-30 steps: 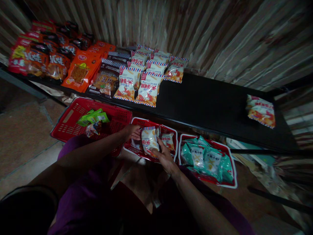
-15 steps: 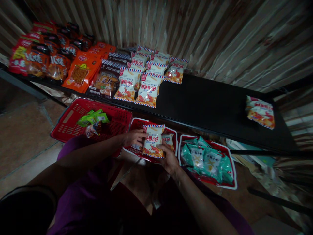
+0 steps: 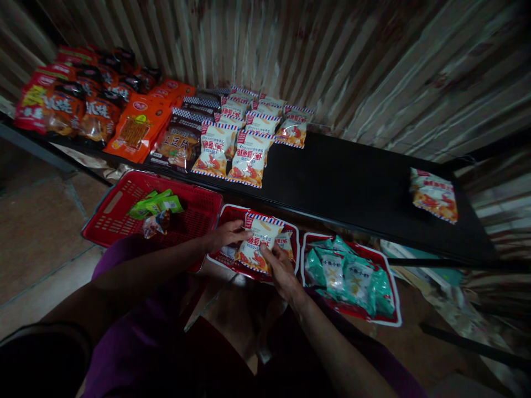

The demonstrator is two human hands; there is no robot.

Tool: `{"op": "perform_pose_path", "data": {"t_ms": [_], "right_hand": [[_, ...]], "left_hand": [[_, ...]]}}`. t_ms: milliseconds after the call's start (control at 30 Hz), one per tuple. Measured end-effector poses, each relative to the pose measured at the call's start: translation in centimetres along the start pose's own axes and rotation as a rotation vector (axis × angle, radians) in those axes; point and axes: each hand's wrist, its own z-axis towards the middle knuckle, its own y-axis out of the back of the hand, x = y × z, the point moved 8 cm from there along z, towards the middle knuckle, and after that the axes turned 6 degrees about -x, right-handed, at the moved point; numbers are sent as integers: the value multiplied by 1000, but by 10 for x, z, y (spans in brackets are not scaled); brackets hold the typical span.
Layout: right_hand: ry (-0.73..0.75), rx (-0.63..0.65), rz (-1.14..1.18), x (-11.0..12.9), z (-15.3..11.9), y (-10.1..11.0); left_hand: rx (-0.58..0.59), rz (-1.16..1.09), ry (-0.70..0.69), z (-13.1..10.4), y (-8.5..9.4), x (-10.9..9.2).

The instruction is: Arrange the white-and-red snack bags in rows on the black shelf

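A white and orange snack bag [image 3: 258,243] with red lettering and a striped top edge is held above the small red basket with a white rim [image 3: 293,226]. My right hand [image 3: 282,271] grips its lower right side, thumb across the front. At the bag's left edge, my left hand [image 3: 228,235] has its fingertips on the packet; part of its grip is hidden. Inside the basket, another similar bag [image 3: 285,243] shows behind my right hand.
A black shelf [image 3: 336,177] carries several matching bags [image 3: 251,157], orange packets [image 3: 135,130], brown packets [image 3: 174,141] and one lone bag [image 3: 434,196]. A larger red basket [image 3: 108,215] holds green packets [image 3: 160,203]; the right basket [image 3: 396,287] holds teal packets [image 3: 359,279].
The snack bag has turned slightly clockwise between my hands, its top leaning right. My right thumb sits farther onto its front. The view has shifted a little.
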Motion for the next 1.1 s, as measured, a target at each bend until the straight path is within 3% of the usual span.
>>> {"op": "perform_pose_path", "data": {"t_ms": [233, 467, 600, 933, 1100], "right_hand": [[102, -60, -37, 15, -4, 2], [292, -44, -231, 42, -12, -4], [327, -82, -250, 56, -11, -6], [456, -225, -119, 103, 3, -3], [512, -281, -69, 141, 23, 1]], "left_hand": [[52, -30, -65, 2, -8, 1], [2, -16, -177, -6, -8, -18], [-28, -36, -236, -7, -11, -30], [-305, 5, -489, -8, -25, -85], [-424, 130, -604, 12, -35, -118]]}}
